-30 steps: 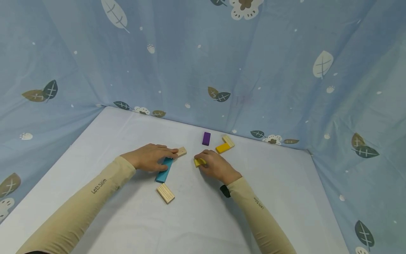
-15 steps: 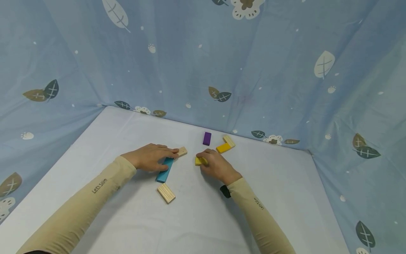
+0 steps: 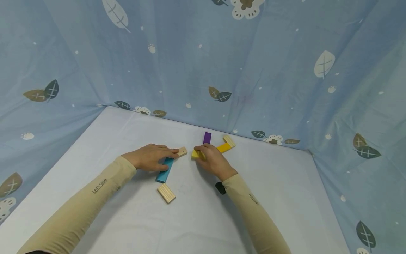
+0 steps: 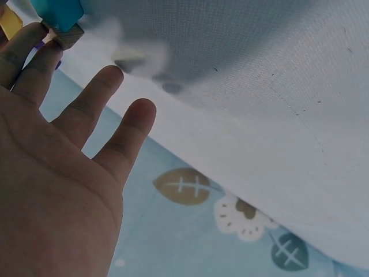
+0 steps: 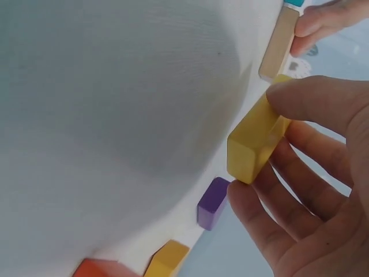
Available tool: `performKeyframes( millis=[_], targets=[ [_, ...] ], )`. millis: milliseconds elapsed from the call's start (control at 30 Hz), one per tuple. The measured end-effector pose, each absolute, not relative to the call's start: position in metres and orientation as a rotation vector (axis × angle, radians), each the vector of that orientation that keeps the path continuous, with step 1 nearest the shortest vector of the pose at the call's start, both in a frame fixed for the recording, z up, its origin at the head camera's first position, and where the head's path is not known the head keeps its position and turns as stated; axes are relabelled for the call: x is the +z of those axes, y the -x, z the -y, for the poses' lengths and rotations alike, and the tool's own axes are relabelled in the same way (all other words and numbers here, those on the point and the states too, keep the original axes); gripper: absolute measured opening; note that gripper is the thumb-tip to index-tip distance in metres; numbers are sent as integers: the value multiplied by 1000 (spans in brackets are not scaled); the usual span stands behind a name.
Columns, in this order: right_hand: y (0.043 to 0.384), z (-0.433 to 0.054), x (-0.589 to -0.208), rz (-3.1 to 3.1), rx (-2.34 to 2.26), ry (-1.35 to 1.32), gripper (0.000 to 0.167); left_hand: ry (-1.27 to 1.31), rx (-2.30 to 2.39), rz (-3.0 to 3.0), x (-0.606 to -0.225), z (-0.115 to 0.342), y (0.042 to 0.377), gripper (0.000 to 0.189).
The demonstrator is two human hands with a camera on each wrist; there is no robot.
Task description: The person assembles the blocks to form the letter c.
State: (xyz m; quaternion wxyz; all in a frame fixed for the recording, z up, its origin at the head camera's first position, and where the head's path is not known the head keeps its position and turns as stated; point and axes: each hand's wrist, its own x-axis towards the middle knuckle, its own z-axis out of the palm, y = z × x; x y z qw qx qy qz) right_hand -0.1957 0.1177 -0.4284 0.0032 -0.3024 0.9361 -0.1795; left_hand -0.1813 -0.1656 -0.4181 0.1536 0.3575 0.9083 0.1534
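My right hand (image 3: 214,163) pinches a yellow wooden block (image 5: 249,141) between thumb and fingers. In the head view this block's left end sits close to the right end of a plain wooden block (image 3: 182,151). My left hand (image 3: 148,157) lies over that plain block and a blue block (image 3: 164,174), its fingertips on the plain one and its thumb on the blue. The two blocks meet at an angle under the hand, which partly hides them. The left wrist view shows the left fingers (image 4: 134,124) spread and nearly straight.
Beyond the right hand lie a purple block (image 3: 207,137), an orange-yellow block (image 3: 224,147) and a plain wooden block (image 3: 229,141). Another ridged wooden block (image 3: 166,193) lies nearer, below the blue one. A blue leaf-patterned cloth (image 3: 177,63) hangs behind the white table (image 3: 196,218).
My right hand has moved the yellow block left and away from me, toward the plain block, and now overlaps the purple block's near end. My left hand has stayed in place.
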Motion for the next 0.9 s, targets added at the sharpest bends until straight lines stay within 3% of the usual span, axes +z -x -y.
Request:
performKeyframes(
  millis=[400,900],
  targets=[
    [207,-105,-431,-2927,-511,791,38,-1018,458,-2602,-420,165,179,54],
    [218,-100,-438,-2913,-476,787,36,-1026,472,-2611,-419,165,180,54]
  ],
)
